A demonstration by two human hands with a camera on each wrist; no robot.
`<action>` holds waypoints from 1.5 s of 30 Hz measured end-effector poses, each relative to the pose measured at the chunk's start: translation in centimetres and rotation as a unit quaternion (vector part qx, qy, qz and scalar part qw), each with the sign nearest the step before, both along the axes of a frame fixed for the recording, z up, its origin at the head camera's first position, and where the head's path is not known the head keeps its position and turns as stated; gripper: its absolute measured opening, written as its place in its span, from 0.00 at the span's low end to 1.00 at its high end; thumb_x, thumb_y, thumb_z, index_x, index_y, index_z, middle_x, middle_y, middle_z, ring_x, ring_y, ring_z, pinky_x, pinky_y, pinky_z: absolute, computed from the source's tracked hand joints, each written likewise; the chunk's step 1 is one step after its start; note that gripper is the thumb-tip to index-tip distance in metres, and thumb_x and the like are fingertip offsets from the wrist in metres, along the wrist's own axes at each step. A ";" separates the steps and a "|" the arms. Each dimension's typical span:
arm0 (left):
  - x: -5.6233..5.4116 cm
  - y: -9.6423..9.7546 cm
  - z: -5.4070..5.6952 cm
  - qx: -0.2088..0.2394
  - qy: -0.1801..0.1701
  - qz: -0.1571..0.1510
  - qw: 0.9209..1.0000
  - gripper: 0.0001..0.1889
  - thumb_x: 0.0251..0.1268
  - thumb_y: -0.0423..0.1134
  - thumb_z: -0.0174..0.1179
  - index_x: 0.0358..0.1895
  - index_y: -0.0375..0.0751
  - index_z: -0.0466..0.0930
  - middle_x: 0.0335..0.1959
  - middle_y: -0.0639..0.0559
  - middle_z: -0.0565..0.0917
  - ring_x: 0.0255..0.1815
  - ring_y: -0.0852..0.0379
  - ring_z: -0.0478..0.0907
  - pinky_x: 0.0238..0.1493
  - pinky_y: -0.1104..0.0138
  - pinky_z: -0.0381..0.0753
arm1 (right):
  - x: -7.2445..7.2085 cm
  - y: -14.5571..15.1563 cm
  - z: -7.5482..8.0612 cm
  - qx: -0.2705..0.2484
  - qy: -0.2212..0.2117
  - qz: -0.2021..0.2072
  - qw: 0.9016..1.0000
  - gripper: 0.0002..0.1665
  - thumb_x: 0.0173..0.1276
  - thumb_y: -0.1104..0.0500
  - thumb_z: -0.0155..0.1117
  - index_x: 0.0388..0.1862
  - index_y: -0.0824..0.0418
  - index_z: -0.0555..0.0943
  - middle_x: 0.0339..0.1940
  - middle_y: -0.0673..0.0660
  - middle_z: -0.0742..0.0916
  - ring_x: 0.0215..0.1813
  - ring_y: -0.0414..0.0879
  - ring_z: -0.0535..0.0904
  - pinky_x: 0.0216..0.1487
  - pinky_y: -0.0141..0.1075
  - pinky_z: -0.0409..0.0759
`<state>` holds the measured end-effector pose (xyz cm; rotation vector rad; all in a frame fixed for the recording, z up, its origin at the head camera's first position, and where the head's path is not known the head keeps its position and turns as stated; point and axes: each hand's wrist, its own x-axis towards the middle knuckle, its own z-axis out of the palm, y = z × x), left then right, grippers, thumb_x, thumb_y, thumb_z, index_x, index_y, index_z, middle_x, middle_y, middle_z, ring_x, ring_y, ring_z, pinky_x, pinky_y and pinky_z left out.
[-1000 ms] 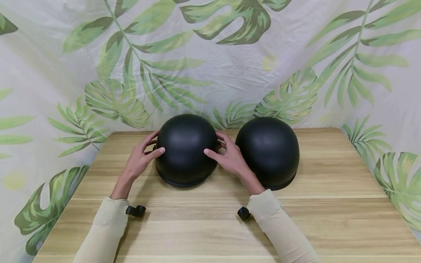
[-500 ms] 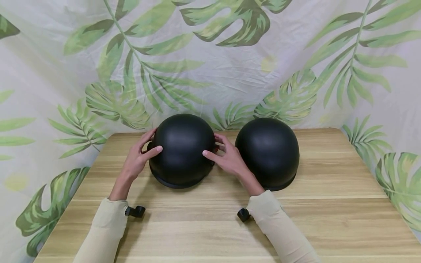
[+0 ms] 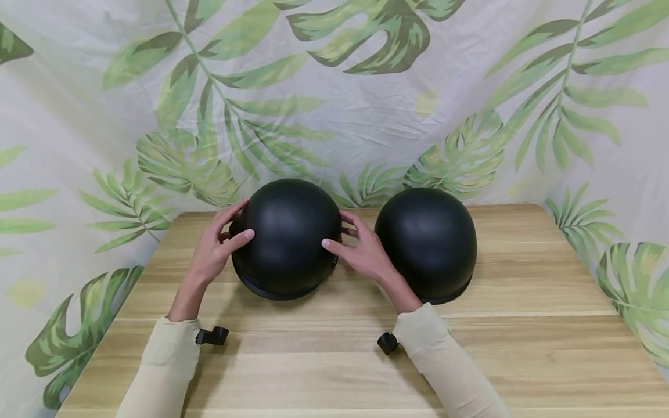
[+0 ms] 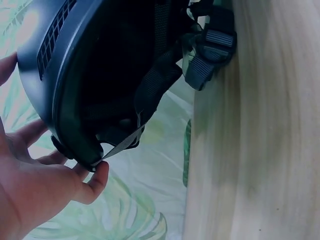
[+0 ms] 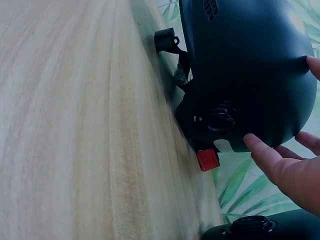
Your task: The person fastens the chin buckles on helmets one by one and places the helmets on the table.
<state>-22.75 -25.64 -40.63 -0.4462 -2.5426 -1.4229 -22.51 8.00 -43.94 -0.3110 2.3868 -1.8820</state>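
Two black helmets stand on the table, domes up. My left hand point(image 3: 211, 249) grips the left helmet point(image 3: 290, 238) at its left side, thumb on the shell. In the left wrist view my fingers point(image 4: 95, 182) curl at the rim, and dark chin straps point(image 4: 155, 82) with a buckle point(image 4: 210, 50) hang inside the tilted shell. My right hand point(image 3: 363, 247) holds the same helmet's right side with thumb and fingertips. A round knob point(image 5: 221, 119) and a red tab point(image 5: 208, 159) show low on that side in the right wrist view.
The second black helmet point(image 3: 425, 247) rests just right of my right hand, its knob side point(image 5: 250, 225) peeking into the right wrist view. A wooden table point(image 3: 313, 371) spreads in front, and a leaf-print cloth point(image 3: 366, 110) hangs right behind the helmets.
The left helmet has shifted a little to the left and tilted, its left side rising. My left hand has moved left and slightly up with it; my right hand has barely moved.
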 end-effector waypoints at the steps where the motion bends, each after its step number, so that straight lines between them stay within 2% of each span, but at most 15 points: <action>1: 0.0 0.0 0.1 0.001 0.004 0.000 1.000 0.34 0.74 0.42 0.63 0.81 0.57 0.68 0.78 0.47 0.71 0.70 0.68 0.66 0.57 0.69 0.71 | 0.0 0.0 0.0 -0.001 0.001 0.000 1.000 0.47 0.68 0.44 0.78 0.82 0.42 0.67 0.82 0.48 0.71 0.79 0.54 0.74 0.70 0.52 0.83; 3: 0.1 0.1 0.3 0.002 0.011 0.001 1.000 0.33 0.74 0.41 0.64 0.81 0.57 0.70 0.77 0.47 0.72 0.70 0.67 0.67 0.56 0.67 0.70 | 0.0 0.1 0.1 -0.002 0.004 0.000 1.000 0.48 0.68 0.44 0.78 0.82 0.42 0.66 0.83 0.49 0.71 0.80 0.55 0.74 0.69 0.53 0.83; 8: 0.3 0.2 0.9 0.002 0.029 0.007 1.000 0.32 0.72 0.40 0.65 0.79 0.56 0.72 0.75 0.47 0.74 0.73 0.53 0.69 0.56 0.61 0.68 | 0.2 0.1 0.3 -0.011 0.004 0.008 1.000 0.48 0.68 0.45 0.78 0.83 0.43 0.66 0.84 0.50 0.70 0.80 0.55 0.73 0.70 0.54 0.83; 11: 0.4 0.3 1.2 0.001 0.036 0.011 0.999 0.32 0.72 0.40 0.66 0.78 0.55 0.73 0.76 0.47 0.74 0.74 0.50 0.69 0.58 0.60 0.67 | 0.3 0.1 0.4 -0.014 0.005 0.010 1.000 0.48 0.69 0.46 0.78 0.83 0.43 0.65 0.84 0.51 0.70 0.80 0.56 0.73 0.70 0.54 0.82; 15: 0.4 0.4 1.3 0.003 0.048 0.012 0.999 0.31 0.71 0.38 0.66 0.78 0.51 0.74 0.75 0.44 0.74 0.73 0.58 0.69 0.59 0.64 0.68 | 0.4 0.1 0.6 -0.014 0.012 0.005 1.000 0.48 0.69 0.46 0.77 0.83 0.44 0.65 0.84 0.52 0.69 0.80 0.57 0.74 0.71 0.54 0.81; 20: 0.4 0.6 1.5 0.033 0.066 0.009 0.997 0.29 0.69 0.33 0.67 0.74 0.43 0.78 0.71 0.42 0.75 0.67 0.66 0.69 0.59 0.71 0.69 | 0.5 0.1 0.7 -0.018 0.018 -0.001 1.000 0.49 0.68 0.47 0.77 0.83 0.47 0.65 0.84 0.53 0.69 0.81 0.57 0.71 0.73 0.54 0.80; 25: 0.9 0.7 2.0 0.057 0.079 0.007 0.995 0.27 0.68 0.31 0.67 0.71 0.40 0.80 0.69 0.44 0.75 0.67 0.65 0.70 0.59 0.71 0.69 | 0.6 -0.2 0.7 -0.037 0.025 0.010 0.999 0.49 0.68 0.48 0.77 0.83 0.49 0.64 0.84 0.53 0.68 0.83 0.58 0.68 0.76 0.55 0.77; 29: 1.2 0.7 2.1 0.047 0.087 0.006 0.995 0.27 0.67 0.31 0.67 0.70 0.41 0.81 0.68 0.47 0.76 0.66 0.66 0.71 0.58 0.70 0.68 | 0.6 -0.5 0.8 -0.050 0.040 0.011 0.998 0.49 0.68 0.49 0.77 0.83 0.48 0.64 0.84 0.54 0.66 0.83 0.58 0.66 0.77 0.56 0.76; 32: 1.3 0.9 2.2 0.044 0.094 0.002 0.995 0.26 0.66 0.30 0.68 0.69 0.40 0.82 0.66 0.50 0.76 0.65 0.66 0.71 0.57 0.71 0.67 | 0.6 -0.4 0.9 -0.047 0.042 0.006 0.998 0.49 0.67 0.49 0.78 0.83 0.47 0.65 0.84 0.53 0.66 0.83 0.57 0.66 0.77 0.55 0.76; 35: 1.4 1.1 2.6 0.062 0.098 -0.006 0.993 0.27 0.64 0.27 0.68 0.69 0.37 0.81 0.67 0.53 0.75 0.67 0.64 0.70 0.60 0.73 0.68 | 0.7 -0.3 1.0 -0.035 0.037 0.006 0.999 0.50 0.67 0.48 0.78 0.83 0.46 0.64 0.84 0.53 0.66 0.83 0.58 0.67 0.76 0.56 0.77; 39: 1.6 1.2 2.9 0.088 0.090 -0.004 0.992 0.29 0.64 0.26 0.68 0.70 0.34 0.79 0.66 0.55 0.74 0.66 0.62 0.71 0.63 0.78 0.72 | 0.8 -0.1 1.1 -0.028 0.028 0.007 0.999 0.51 0.66 0.48 0.79 0.83 0.47 0.63 0.84 0.52 0.66 0.83 0.57 0.67 0.75 0.56 0.78; 45: 1.7 1.2 2.9 0.053 0.060 0.017 0.997 0.27 0.69 0.33 0.70 0.71 0.41 0.80 0.67 0.48 0.76 0.65 0.66 0.72 0.64 0.79 0.72 | 0.7 -0.1 1.1 -0.029 0.036 0.010 0.999 0.51 0.66 0.47 0.79 0.83 0.47 0.63 0.84 0.53 0.66 0.82 0.56 0.67 0.77 0.55 0.76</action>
